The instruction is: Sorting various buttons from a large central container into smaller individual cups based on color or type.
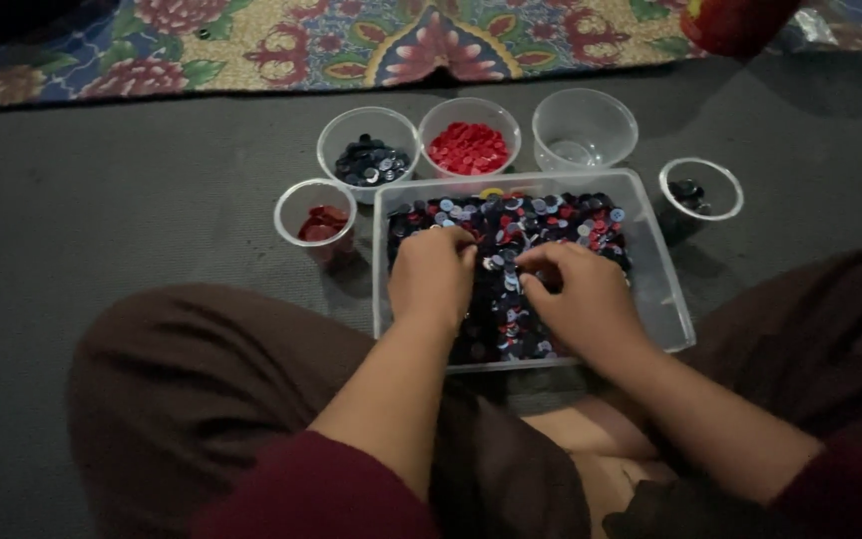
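Note:
A clear rectangular plastic tub [672, 299] sits on the floor between my knees, filled with a mix of small dark blue, red and pale round buttons [551, 220]. My left hand [431, 274] rests in the tub with fingers curled over the buttons; whether it holds any is hidden. My right hand [576, 294] is beside it, fingertips pinched down among the buttons near the tub's middle. Both hands almost touch.
Beyond the tub stand clear cups: one with dark blue buttons [368, 160], one with red buttons [469, 148], an empty one [585, 130]. A small cup with dark red pieces [317, 222] is left, another small cup [700, 190] right. A patterned rug [351, 40] lies behind.

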